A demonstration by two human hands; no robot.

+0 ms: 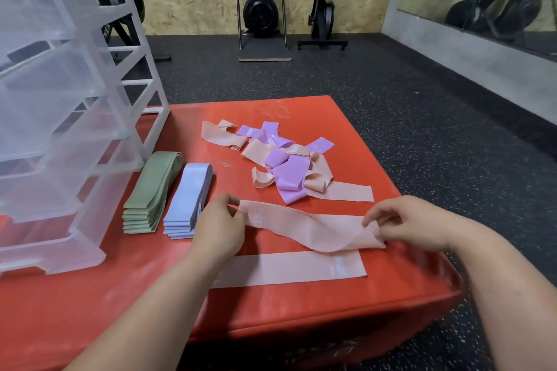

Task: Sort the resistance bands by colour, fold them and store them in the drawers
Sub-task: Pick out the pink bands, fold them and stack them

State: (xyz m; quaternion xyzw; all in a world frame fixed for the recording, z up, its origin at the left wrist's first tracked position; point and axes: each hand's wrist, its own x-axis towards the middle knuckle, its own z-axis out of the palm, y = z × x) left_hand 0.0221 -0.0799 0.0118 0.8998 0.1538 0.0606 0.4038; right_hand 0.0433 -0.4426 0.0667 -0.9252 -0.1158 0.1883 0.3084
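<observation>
Head: left hand and right hand pinch peach band; contents of drawers unclear.

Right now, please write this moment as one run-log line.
left hand: pinches peach band | right hand: pinches its other end | green stack, blue stack: sorted | mixed pile: unsorted

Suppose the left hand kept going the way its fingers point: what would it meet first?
The left hand pinches the peach band; beyond that, probably the nearest loose purple band, though depth is unclear.
</observation>
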